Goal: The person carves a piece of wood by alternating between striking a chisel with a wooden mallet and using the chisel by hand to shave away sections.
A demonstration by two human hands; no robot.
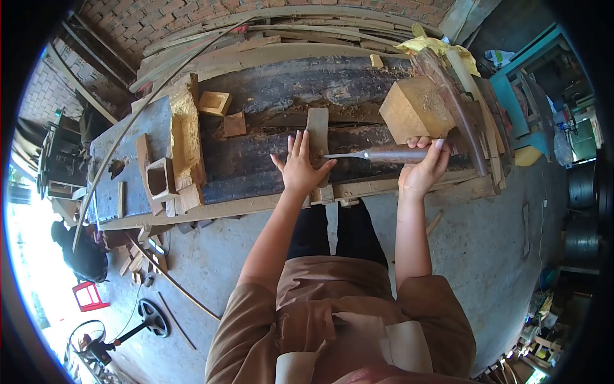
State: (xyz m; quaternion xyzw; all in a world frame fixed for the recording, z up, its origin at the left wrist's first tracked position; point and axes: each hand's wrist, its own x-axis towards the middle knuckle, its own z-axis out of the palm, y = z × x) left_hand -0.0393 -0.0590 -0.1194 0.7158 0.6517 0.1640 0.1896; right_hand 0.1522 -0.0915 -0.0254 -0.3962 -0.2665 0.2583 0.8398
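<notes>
Showing two bare hands working over a dark, worn desk (246,165). The left hand (299,169) lies flat, back upward, at the end of a forearm angled forward and inward; its fingers are spread wide and point away from the body, and the thumb reaches sideways across a narrow strip of wood (317,121). The right hand (422,171), on a nearly straight forearm, has its fingers closed round the handle of a chisel (391,153), the thumb extended along the far side.

The chisel is held almost level above the near part of the desk, pointing to the left. Its handle is thick, brown and smooth; its blade is slender, grey and metallic. The tip ends at the strip, beside the left thumb; whether it touches the wood cannot be told. The strip is grey-brown and runs away from the person, partly covered by the left hand.

Beyond the right hand stands a large wooden block (409,105) strewn with shavings, next to a curved brown bar (470,137). Farther left are a shallow wooden box (215,103) and a hollowed timber (185,141).
</notes>
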